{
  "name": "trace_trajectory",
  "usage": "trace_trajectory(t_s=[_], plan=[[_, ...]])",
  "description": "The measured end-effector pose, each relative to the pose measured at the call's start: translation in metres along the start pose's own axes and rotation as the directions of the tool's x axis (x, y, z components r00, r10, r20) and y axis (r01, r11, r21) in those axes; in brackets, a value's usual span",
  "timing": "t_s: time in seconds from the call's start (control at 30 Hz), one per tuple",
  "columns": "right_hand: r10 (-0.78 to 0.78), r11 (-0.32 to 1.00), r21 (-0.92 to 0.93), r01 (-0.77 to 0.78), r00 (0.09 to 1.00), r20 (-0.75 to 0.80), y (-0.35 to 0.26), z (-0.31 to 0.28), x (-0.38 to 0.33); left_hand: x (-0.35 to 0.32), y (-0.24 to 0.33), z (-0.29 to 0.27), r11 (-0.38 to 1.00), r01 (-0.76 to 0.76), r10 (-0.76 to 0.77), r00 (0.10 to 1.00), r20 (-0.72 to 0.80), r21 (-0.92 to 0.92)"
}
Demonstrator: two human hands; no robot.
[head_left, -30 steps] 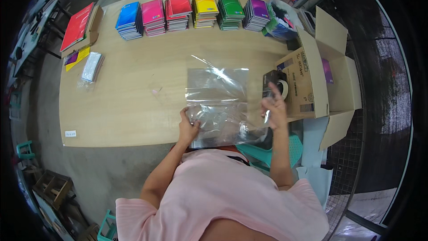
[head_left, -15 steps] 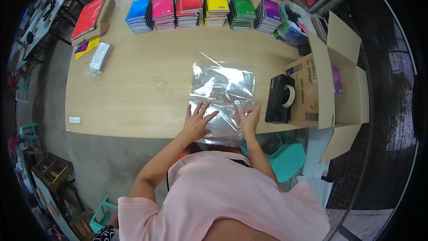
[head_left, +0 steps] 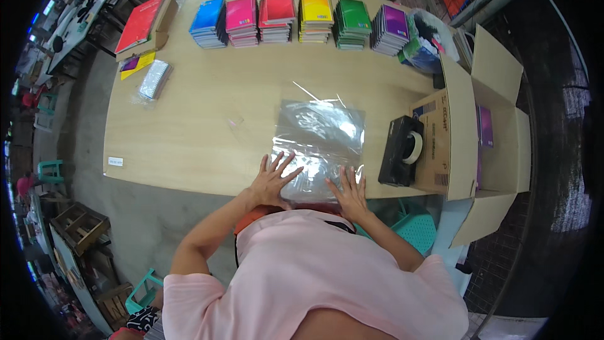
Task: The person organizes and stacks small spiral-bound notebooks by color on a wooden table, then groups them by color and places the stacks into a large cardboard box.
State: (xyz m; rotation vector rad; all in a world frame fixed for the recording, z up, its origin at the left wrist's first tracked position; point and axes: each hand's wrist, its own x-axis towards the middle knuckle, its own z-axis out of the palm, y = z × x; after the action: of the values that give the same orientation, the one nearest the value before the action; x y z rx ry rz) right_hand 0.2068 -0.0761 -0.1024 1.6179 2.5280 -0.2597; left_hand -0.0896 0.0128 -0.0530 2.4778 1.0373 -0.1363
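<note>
Clear plastic bags or sheets (head_left: 321, 131) lie flat on the table in front of me, shiny and slightly wrinkled; whether there is one or a stack I cannot tell. Over their near left edge rests my left hand (head_left: 272, 182), fingers spread. My right hand (head_left: 350, 194) lies on the near right part, its fingers stretched out and apart. Neither hand grips anything. Along the far edge stand neat stacks of spiral notebooks: blue (head_left: 209, 22), pink (head_left: 242, 20), red (head_left: 277, 16), yellow (head_left: 316, 16), green (head_left: 352, 22) and purple (head_left: 390, 28).
At right, a black tape dispenser (head_left: 395, 151) stands beside an open cardboard box (head_left: 462, 132) with purple notebooks inside. A plastic-wrapped notebook pack (head_left: 155, 80) and a red folder (head_left: 141, 22) lie far left. A green stool (head_left: 412, 226) is below the table's near edge.
My right hand has opened from a pinch at the plastic's right side and moved nearer to me, flat on it. The left hand stays spread on the plastic. The view has shifted slightly.
</note>
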Motion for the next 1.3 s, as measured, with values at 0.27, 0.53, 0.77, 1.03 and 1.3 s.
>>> trace_trajectory(t_s=[0.27, 0.53, 0.77, 1.03, 1.3], plan=[[-0.123, 0.992, 0.080, 0.100, 0.916, 0.383, 0.022, -0.053, 0.012, 0.027, -0.035, -0.014, 0.993, 0.101, -0.111, 0.970, -0.215, -0.060], [-0.148, 0.821, 0.547, -0.164, 0.864, 0.481, 0.062, -0.115, 0.090, 0.079, -0.155, -0.091, 0.840, 0.343, -0.538, 0.633, -0.557, -0.421], [-0.185, 0.867, 0.491, 0.088, 0.971, 0.152, 0.012, -0.225, 0.222, 0.098, -0.342, -0.246, 0.897, 0.410, -0.332, 0.379, -0.864, -0.165], [-0.316, 0.875, 0.386, 0.293, 0.949, -0.003, -0.043, -0.290, 0.331, 0.132, -0.475, -0.291, 0.533, 0.688, -0.846, 0.419, -0.331, -0.492], [-0.037, 0.885, 0.450, 0.119, 0.982, -0.187, -0.031, -0.275, 0.439, 0.104, -0.430, -0.296, 0.482, 0.056, -0.798, 0.439, -0.412, -0.874]])
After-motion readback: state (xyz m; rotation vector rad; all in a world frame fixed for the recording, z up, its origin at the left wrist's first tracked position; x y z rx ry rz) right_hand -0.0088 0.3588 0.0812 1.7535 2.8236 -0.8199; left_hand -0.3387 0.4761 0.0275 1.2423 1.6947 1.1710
